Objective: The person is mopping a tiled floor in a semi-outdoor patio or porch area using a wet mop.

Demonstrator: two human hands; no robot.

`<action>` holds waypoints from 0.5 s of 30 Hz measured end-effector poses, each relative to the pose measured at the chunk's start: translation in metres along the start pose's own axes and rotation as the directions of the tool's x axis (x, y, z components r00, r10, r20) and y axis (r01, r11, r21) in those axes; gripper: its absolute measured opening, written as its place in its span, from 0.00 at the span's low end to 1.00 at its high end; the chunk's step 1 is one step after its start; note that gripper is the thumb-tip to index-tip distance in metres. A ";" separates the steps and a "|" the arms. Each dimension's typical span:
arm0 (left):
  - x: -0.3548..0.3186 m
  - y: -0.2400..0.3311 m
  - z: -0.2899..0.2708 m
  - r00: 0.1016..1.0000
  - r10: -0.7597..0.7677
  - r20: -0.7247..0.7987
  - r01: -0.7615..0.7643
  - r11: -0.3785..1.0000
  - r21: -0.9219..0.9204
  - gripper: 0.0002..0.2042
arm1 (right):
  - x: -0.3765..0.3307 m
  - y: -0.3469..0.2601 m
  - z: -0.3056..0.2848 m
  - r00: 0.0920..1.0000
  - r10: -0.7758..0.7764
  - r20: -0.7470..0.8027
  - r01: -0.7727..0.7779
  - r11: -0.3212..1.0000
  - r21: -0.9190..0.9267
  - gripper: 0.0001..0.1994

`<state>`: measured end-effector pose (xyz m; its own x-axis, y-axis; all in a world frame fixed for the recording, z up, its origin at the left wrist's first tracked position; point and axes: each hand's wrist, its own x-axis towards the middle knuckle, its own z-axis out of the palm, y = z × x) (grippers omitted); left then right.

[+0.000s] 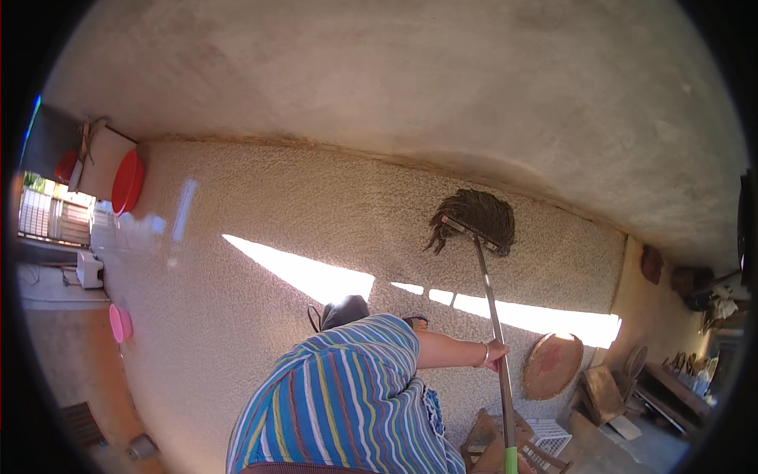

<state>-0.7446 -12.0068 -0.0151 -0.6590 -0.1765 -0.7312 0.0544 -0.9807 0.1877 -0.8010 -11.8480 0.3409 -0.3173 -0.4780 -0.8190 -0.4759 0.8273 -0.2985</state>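
Note:
My left hand (495, 355) reaches across to the right, a light bangle at its wrist, and its fingers are wrapped round the pole of a mop (491, 296). Dark, stringy mop strands (475, 215) are spread on the speckled floor (316, 189) close to the far wall, below a flat clamp. The pole slants from there to a green grip (512, 460) at the lower edge. Something skin-toned shows beside that grip; whether it is my right hand, and what its fingers do, I cannot make out. A sandalled foot (418, 322) shows beyond my striped sleeve (339, 387).
A bare wall (395, 79) bounds the floor at the far side. On the right lie a round woven tray (553, 366), a white crate (549, 437) and wooden pieces (603, 393). Leftward are a red basin (127, 182) and a pink basin (120, 323). Sunlight strips cross the floor.

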 end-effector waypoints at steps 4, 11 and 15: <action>-0.036 0.028 -0.020 0.991 0.132 0.001 -0.130 0.974 -0.184 0.07 | 0.005 -0.060 -0.029 0.958 0.186 0.220 -0.136 0.965 -0.223 0.26; -0.146 0.101 -0.139 0.955 0.291 -0.055 -0.280 0.826 -0.489 0.07 | 0.001 -0.259 0.025 0.966 -0.047 0.254 0.227 0.623 -0.748 0.25; -0.221 0.125 -0.221 0.913 0.317 -0.255 -0.403 0.613 -0.680 0.05 | -0.005 -0.350 0.090 0.935 -0.132 0.328 0.352 0.434 -0.829 0.25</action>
<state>-0.4262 -12.1089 0.0250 -0.3936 -0.4939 -0.7753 0.8088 -0.5869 -0.0368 -0.5592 -12.1085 0.4057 0.0354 -0.4592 -0.8876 -0.9985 -0.0535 -0.0121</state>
